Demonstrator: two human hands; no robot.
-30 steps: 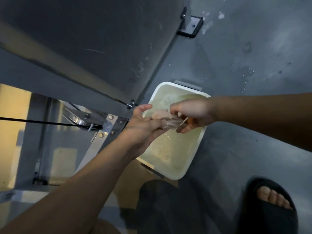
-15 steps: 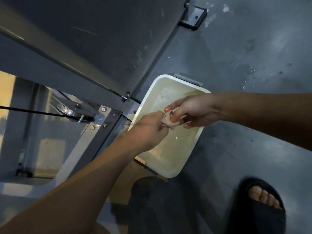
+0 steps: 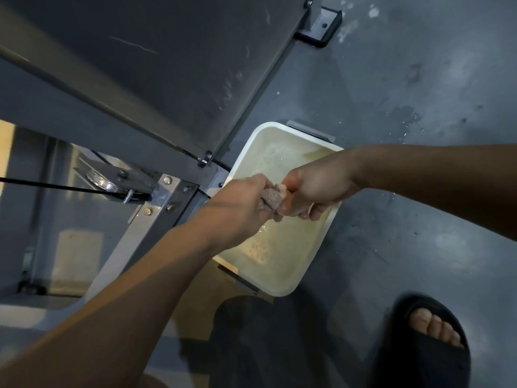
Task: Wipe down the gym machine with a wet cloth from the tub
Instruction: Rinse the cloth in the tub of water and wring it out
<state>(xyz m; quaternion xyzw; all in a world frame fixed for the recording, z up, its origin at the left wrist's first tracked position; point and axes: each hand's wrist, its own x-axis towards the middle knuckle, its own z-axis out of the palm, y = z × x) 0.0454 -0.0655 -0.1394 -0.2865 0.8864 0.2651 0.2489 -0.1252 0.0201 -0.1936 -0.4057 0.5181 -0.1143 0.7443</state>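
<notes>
Cloth (image 3: pixel 272 198), bunched into a small greyish wad, sits at the centre of the frame, held over the tub (image 3: pixel 314 247) and clear of the water. The left hand (image 3: pixel 243 203), reaching in from the lower left, has its fingers curled round one end of the wad. The right hand (image 3: pixel 316 189), coming in from the right edge, grips the other end with curled fingers. The two hands are almost touching, and only a short stretch of cloth shows between them.

The tub is white and rectangular. It rests on the grey floor (image 3: pixel 419 219), set at an angle just right of centre, and holds shallow, cloudy water with some foam. The gym machine (image 3: pixel 140 65) fills the upper left, with a dark slanted panel whose lower edge runs just beside the tub's upper-left corner. Below that panel, at mid left, a pulley (image 3: pixel 98 180) with a black cable (image 3: pixel 42 184) sits in a bolted metal bracket. Wet splashes (image 3: pixel 408 116) mark the floor at upper right. A foot in a black sandal (image 3: pixel 436 357) stands at lower right, well apart from the tub.
</notes>
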